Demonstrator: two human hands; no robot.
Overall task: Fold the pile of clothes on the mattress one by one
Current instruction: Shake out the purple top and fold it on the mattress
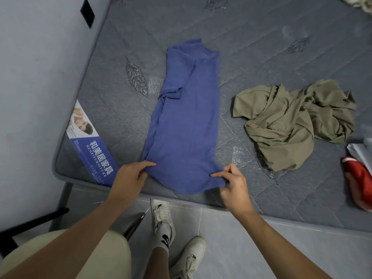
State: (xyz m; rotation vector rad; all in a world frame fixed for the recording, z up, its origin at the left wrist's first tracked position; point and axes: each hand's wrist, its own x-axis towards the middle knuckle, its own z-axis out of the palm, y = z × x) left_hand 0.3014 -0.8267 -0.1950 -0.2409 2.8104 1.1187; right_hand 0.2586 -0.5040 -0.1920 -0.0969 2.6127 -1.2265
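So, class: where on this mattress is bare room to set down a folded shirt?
Free: the far stretch of mattress beyond the blue shirt, and the strip between it and the olive garment. Crowded: the right edge by the red item.

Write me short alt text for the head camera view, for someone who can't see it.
Two bare hands, left hand and right hand, pinch the near hem corners of a blue T-shirt folded into a long strip on a grey quilted mattress. A crumpled olive-khaki garment lies to its right.
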